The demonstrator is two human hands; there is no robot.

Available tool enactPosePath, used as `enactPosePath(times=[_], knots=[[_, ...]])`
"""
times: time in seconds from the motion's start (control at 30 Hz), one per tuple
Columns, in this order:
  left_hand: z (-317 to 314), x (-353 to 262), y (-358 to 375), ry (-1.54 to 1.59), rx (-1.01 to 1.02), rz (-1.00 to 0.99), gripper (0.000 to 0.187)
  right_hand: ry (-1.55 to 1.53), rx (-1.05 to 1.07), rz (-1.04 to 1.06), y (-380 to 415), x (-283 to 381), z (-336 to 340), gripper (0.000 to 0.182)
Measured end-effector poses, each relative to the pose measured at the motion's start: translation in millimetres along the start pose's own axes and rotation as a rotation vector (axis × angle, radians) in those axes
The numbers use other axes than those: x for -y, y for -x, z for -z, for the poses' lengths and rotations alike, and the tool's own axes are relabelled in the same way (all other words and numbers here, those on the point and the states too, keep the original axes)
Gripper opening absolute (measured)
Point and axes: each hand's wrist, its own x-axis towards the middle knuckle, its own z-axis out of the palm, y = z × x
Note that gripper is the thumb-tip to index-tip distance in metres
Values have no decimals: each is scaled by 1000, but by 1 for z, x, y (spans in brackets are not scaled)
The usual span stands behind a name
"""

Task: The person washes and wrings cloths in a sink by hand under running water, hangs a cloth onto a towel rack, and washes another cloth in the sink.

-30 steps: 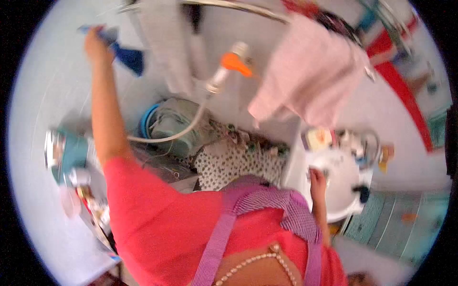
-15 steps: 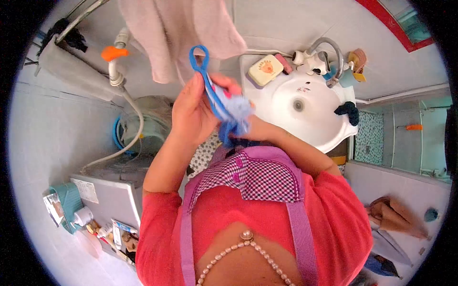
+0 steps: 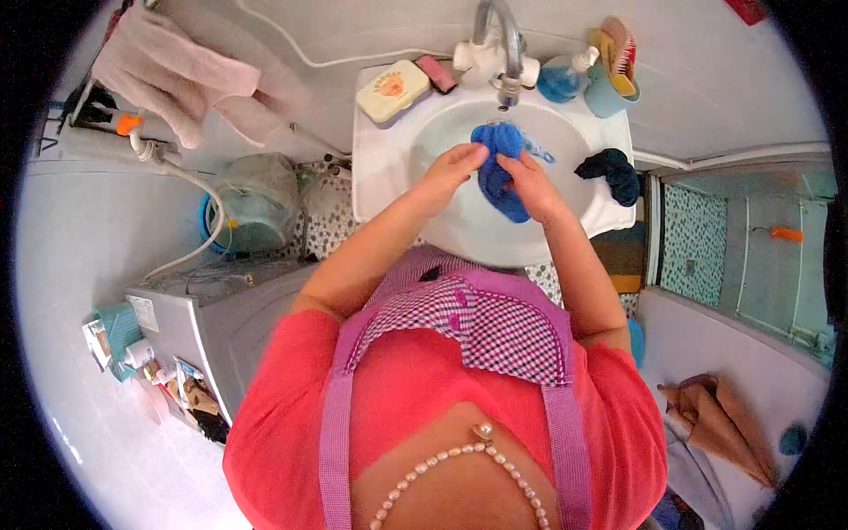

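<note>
Left hand (image 3: 450, 174) nearly closed, thumb and fingertips pinching the near-side edge of a blue cloth (image 3: 505, 194); right hand (image 3: 536, 187) likewise, thumb and fingers drawn together on its other edge. Blue cloth bunched between the two, over the basin of the sink (image 3: 375, 172), no bare gap seen between it and either set of fingertips. Its long axis runs roughly fore and aft, from below the spout toward the wearer, lower end hanging free of the left hand, beside the right wrist. Key relation: far end of the blue cloth lies just short of the tap (image 3: 511, 87), almost in line with it; height between them cannot be judged from above. Both hands about equally near the tap, left fingertips a touch farther forward. Pale patterned strip (image 3: 538, 151) shows past the right fingers, pointing right. Dark cloth (image 3: 616, 175) on the right rim, nearer the right hand; box (image 3: 393, 93) at the far left corner. Lettering: orange print on the box lid, no word legible; white label (image 3: 141, 314) on the grey appliance (image 3: 163, 340), too small to read. No brand made out anywhere.
</note>
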Motion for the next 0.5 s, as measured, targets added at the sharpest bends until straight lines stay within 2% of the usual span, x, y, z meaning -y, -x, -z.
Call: enactPosePath(times=[0.03, 0.07, 0.17, 0.23, 0.33, 0.4, 0.43, 0.47, 0.5], knots=[[-13, 7, -5, -158, -31, -109, 34, -3, 49, 2, -5, -5, 16, 37], [-15, 15, -15, -225, -18, -137, 32, -2, 100, 1, -14, -12, 35, 37], [-22, 22, -16, 306, 1, 27, 31, -43, 162, 23, -18, -12, 61, 34], [-23, 18, -4, 461, 44, 52, 36, 24, 177, 90, -31, -10, 76, 33], [-29, 6, 22, 751, 85, 142, 39, -161, 182, 105, -47, -7, 70, 31], [-20, 22, 23, 878, 81, 191, 41, -40, 215, 174, -49, -1, 57, 30], [-13, 37, 19, 878, 244, 175, 38, 25, 231, 207, -48, 4, 49, 29], [-5, 55, 13, 873, 406, 159, 36, 49, 312, 208, -46, 12, 43, 20], [-2, 65, 11, 864, 569, 145, 33, 167, 183, 266, -57, 9, 47, 18]])
